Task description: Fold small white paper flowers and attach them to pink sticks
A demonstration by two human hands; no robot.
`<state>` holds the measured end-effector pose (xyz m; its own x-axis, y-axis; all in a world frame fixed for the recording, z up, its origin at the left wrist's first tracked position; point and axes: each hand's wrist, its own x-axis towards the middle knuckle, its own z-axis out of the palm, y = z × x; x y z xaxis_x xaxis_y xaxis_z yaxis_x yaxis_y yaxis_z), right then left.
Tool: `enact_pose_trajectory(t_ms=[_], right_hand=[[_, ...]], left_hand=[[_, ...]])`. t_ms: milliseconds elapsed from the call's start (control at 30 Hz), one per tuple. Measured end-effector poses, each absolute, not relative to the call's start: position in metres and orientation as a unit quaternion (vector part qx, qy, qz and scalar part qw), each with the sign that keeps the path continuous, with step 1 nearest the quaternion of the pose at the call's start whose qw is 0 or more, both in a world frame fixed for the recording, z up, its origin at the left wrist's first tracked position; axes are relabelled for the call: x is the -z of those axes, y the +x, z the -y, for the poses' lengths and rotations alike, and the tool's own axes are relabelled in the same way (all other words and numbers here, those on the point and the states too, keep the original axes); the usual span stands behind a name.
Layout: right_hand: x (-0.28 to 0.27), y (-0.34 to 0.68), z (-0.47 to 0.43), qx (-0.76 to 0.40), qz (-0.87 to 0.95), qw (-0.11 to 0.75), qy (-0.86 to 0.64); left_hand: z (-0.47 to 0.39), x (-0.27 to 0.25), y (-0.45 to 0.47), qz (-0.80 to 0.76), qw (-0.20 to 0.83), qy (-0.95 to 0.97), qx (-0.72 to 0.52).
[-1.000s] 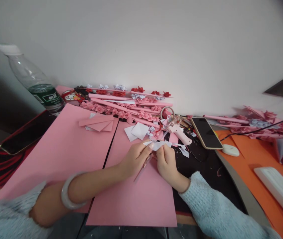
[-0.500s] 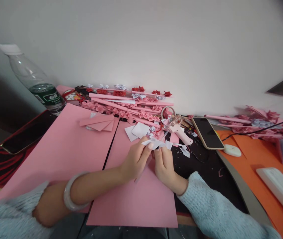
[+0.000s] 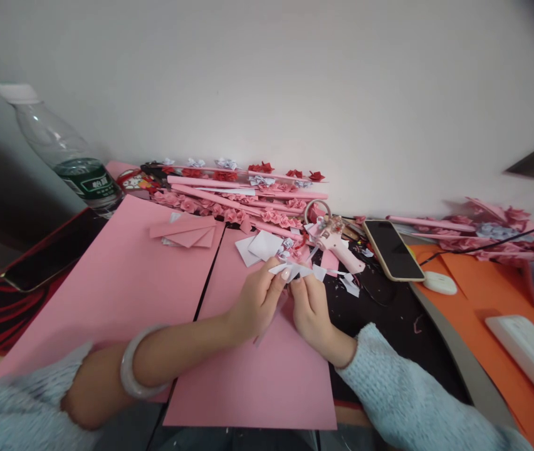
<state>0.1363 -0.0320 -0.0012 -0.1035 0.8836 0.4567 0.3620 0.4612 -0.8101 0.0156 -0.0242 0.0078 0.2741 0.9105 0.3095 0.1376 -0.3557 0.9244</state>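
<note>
Both my hands meet over the pink paper sheet (image 3: 248, 376), pinching a small folded piece of white paper (image 3: 295, 270). My left hand (image 3: 261, 297) is closed, its thumb on the paper's left part. My right hand (image 3: 311, 307) is closed too, thumb pressed from the right side; its other fingers are tucked out of sight. A thin strip (image 3: 267, 329) slants down below my left hand; what it joins is hidden. Just behind the hands lie white paper squares (image 3: 258, 245) and a pink glue gun (image 3: 340, 250).
Pink, red and white paper flowers (image 3: 248, 200) with rolled pink sticks line the wall. A water bottle (image 3: 91, 178) and folded pink papers (image 3: 185, 232) are at left. To the right lie a phone (image 3: 393, 250), white mouse (image 3: 440, 283), orange paper (image 3: 474, 319) and white box-like device (image 3: 525, 357).
Hardly anything differs. My hands stay on the white paper with only a very slight shift, and the view has moved a touch.
</note>
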Motion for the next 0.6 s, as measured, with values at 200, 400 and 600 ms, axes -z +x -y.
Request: enact_pose_trajectory(t_ms=[200,400,600], right_hand=[[0.0040,0.1360,0.0323,-0.253,0.698,0.489,-0.459],[0.0058,0.1353,0.0323,-0.252,0.699,0.480,-0.467],[-0.0010,0.1438,0.0273,-0.293,0.685,0.493,-0.449]], left_hand=[[0.0243,-0.0055,0.0163,-0.398,0.417,0.680,-0.454],[0.0232,-0.0050,0.0170,-0.406,0.404,0.681,-0.457],[0.0167,-0.0075,0.0106,-0.403,0.420,0.688,-0.433]])
